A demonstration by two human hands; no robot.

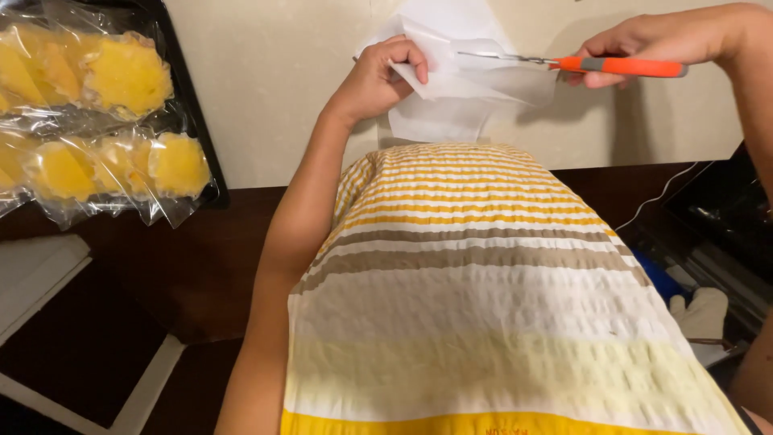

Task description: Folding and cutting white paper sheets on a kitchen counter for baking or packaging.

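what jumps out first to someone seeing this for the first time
At top centre, the left hand holds a white plastic bag while the right hand works orange-handled scissors into it over a cream table. A yellow, brown and white striped cloth fills the middle foreground. At upper left, a dark tray carries clear bags of yellow slices.

Orange-handled scissors [620,66], a white, perhaps translucent bag [475,76], yellow cakes [121,76], a yellow-and-brown striped cloth [483,282].
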